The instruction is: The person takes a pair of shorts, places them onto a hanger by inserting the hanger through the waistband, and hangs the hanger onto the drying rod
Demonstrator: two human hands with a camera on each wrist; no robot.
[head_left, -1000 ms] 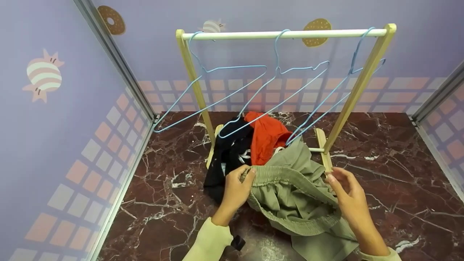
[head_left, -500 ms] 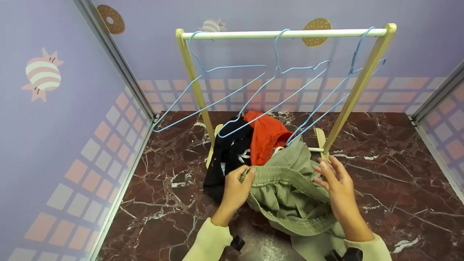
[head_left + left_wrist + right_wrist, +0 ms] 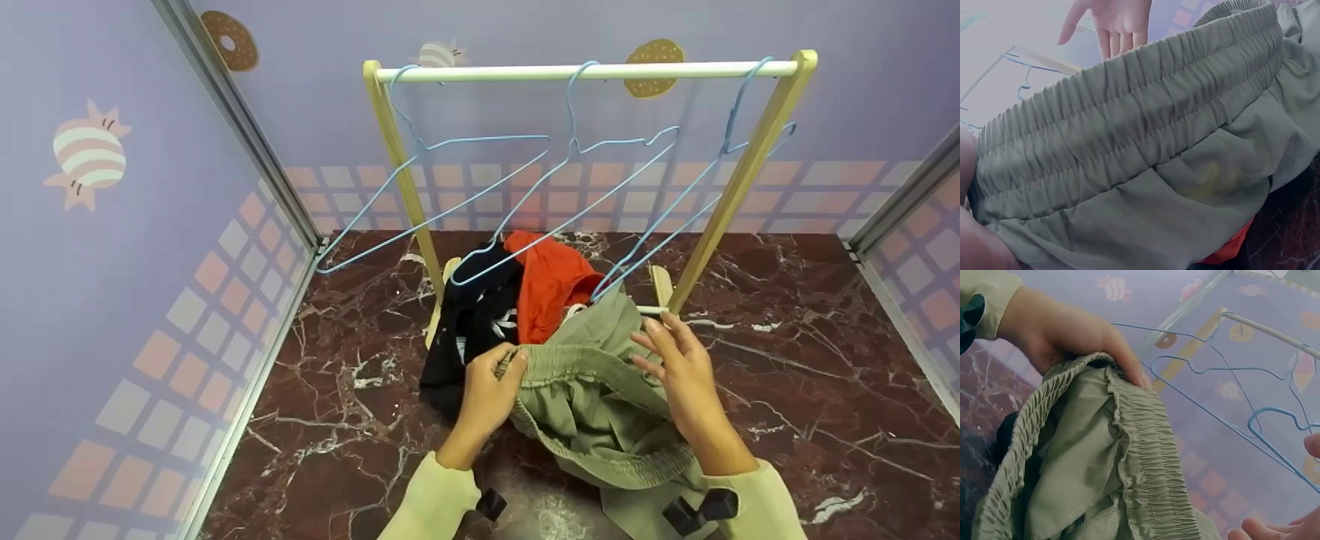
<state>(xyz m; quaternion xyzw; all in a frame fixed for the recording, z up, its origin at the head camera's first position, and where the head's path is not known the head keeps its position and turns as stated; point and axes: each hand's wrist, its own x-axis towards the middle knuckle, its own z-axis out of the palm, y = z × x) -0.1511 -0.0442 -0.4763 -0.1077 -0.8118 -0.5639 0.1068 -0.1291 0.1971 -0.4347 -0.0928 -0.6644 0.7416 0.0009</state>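
Observation:
Olive-green pants with a gathered elastic waistband hang with the waist opening facing up toward the head camera. My left hand pinches the waistband at its left end, thumb on the near side; the right wrist view shows this left hand at the band's top. My right hand is off the fabric's grip, fingers spread and fairly straight, over the right side of the waistband. In the left wrist view the right hand appears beyond the waistband, holding nothing.
Behind stands a wooden clothes rack with a white rail. Three blue wire hangers hang on it, one in the middle. A black garment and a red one lie on the dark marbled floor beneath.
My right hand has let go of the right end of the waistband and moved left and up, its fingers spreading. The left hand keeps its hold in the same place.

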